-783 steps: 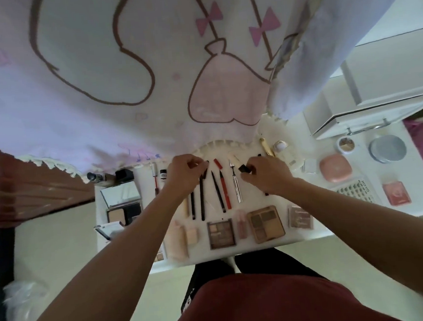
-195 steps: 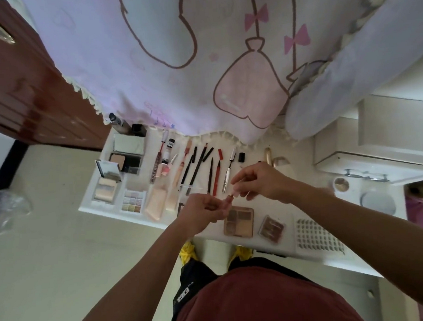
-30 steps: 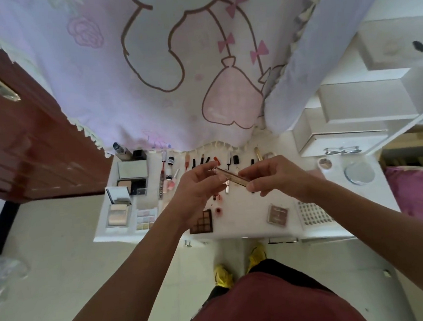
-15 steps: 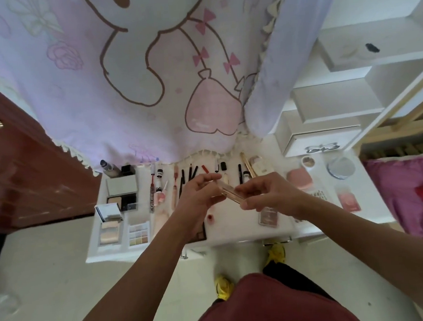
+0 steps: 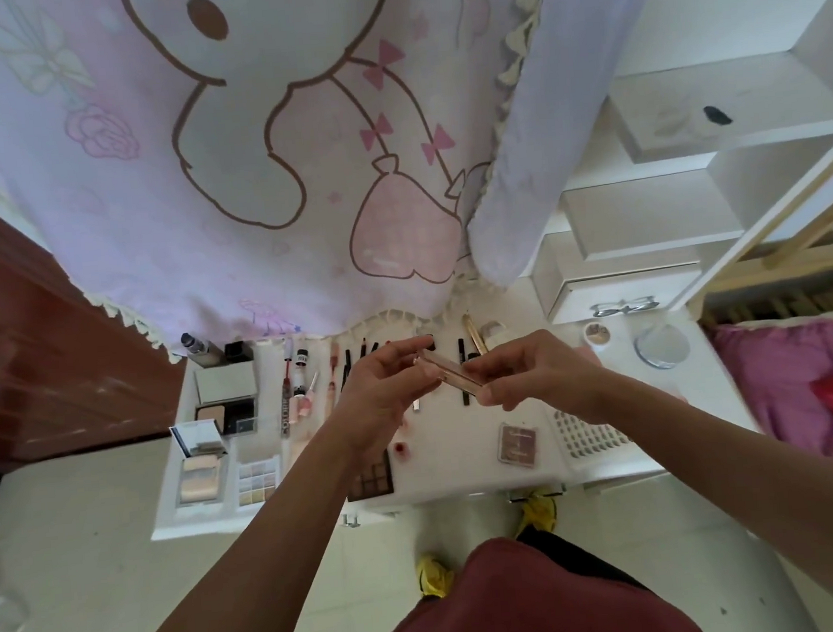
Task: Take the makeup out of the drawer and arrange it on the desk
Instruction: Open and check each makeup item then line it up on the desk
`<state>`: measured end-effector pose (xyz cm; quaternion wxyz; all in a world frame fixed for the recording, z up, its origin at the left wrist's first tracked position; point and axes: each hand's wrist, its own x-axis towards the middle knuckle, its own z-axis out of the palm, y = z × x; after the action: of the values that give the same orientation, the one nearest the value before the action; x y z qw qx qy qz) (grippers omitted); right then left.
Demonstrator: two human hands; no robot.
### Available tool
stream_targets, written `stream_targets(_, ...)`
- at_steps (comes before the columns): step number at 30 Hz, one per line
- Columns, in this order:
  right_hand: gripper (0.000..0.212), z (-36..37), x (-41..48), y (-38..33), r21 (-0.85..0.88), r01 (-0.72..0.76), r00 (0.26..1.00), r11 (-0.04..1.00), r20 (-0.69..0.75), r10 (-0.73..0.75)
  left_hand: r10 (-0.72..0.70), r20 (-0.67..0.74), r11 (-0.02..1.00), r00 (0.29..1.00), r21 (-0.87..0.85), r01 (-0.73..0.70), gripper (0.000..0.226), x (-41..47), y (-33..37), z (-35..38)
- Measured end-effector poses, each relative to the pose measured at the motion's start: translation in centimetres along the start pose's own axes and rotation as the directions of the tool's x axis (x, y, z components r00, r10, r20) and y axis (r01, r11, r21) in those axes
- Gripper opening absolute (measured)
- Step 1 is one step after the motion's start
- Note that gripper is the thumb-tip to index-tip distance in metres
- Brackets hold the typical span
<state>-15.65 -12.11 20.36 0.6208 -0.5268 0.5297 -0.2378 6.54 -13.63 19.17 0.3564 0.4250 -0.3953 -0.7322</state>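
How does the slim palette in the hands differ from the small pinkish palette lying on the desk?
The slim palette is pinched between the left hand and right hand above the desk; the small palette lies flat, untouched. The slim palette shows only its tilted edge; the small palette shows its face. Both look pinkish.

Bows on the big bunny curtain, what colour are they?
Pink. The bows dot the pale lilac curtain; head view shows them best.
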Motion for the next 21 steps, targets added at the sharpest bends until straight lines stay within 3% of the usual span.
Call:
stream_targets(3, 0.030, 0.2, 0.5, -0.5, 0.019, 0.032, 0.999, 0.999, -0.022, -0.032, 0.011, -0.002, 1.000, 1.000, -0.002, -0.011, 0.062, 0.4, 0.3, 0.0)
stream_targets(12, 0.033, 1.3, 1.9, -1.8, -0.018, 0.069, 0.995, 0.997, -0.072, -0.070, 0.019, -0.079, 0.999, 0.997, 0.037, -0.016, 0.065, 1.0, 0.9, -0.3)
stream_targets(21, 0.045, 2.1, 2.7, -1.5, -0.136, 0.112, 0.979, 0.984, -0.152, -0.133, 0.028, -0.152, 0.999, 0.988, -0.037, -0.034, 0.050, 1.0, 1.2, -0.1)
